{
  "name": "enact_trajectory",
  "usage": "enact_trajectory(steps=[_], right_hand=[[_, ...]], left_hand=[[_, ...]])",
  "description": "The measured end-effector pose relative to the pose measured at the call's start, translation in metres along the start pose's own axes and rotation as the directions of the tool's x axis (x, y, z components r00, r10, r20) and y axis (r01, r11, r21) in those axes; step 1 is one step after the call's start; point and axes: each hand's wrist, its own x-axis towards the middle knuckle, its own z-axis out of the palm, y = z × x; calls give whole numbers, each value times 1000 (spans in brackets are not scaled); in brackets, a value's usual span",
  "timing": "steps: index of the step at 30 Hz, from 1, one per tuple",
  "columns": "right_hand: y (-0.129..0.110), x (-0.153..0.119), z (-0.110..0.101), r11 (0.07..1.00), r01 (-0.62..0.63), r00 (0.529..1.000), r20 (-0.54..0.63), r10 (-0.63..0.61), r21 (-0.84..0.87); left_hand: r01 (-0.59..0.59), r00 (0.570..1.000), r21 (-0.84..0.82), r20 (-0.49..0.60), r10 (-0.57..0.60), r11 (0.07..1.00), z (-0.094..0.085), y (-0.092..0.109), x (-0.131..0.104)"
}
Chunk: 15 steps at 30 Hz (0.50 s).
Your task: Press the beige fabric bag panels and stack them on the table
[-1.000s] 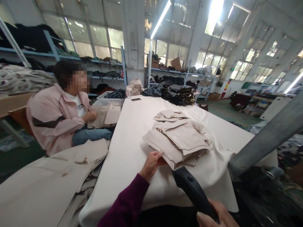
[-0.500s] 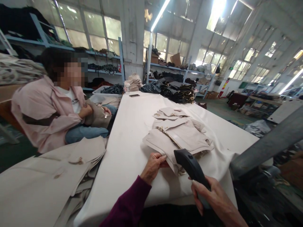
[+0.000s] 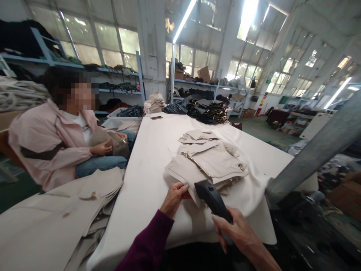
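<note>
My left hand (image 3: 173, 197) pinches the near left edge of a beige leather-like panel (image 3: 180, 169), thumb on top. A gold metal strip, perhaps a zip, crosses this panel on the white-covered table (image 3: 149, 158). My right hand (image 3: 235, 227) is wrapped round the handle of a black curved hand tool (image 3: 210, 194); its exact kind I cannot tell. The tool's blunt head is over the panel's near edge, just right of my left fingers; whether it touches is unclear. More beige pieces (image 3: 199, 135) with gold fittings lie behind the panel.
A seated co-worker (image 3: 53, 139) at the left holds a grey-brown piece (image 3: 108, 141). Large beige sheets (image 3: 50, 222) are piled at the near left. Black pieces (image 3: 207, 109), a beige stack (image 3: 155, 101) and a phone (image 3: 156, 117) lie at the far end. A grey metal post (image 3: 310, 150) slants at the right.
The tool's head has shifted slightly left along the panel's edge, closer to my left fingers. My left hand keeps its pinch. The co-worker's hand has moved lower on the grey-brown piece. The view has turned slightly.
</note>
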Motion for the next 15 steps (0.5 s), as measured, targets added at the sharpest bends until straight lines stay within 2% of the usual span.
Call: enact_trajectory(steps=[3,6,11,13,15], right_hand=[[2,-6,-11,1000,25,1000,-6,-25,12],[12,-19,-22,1000,12,1000,29,-13,2],[37,-40,-35,998,-59,998,6,59,-31],[42,-48,-39,996,-82,997,2,82,-39],[43,-56,-41,993,-94,995,11,95,-77]], left_hand=[[-23,997,22,-80,25,999,-19,10,-15],[-23,981,132,-187,48,991,-45,27,-31],[9,924,297,-367,105,955,-88,55,-42],[25,895,351,-425,136,936,-98,61,-47],[26,856,410,-480,191,912,-96,60,-57]])
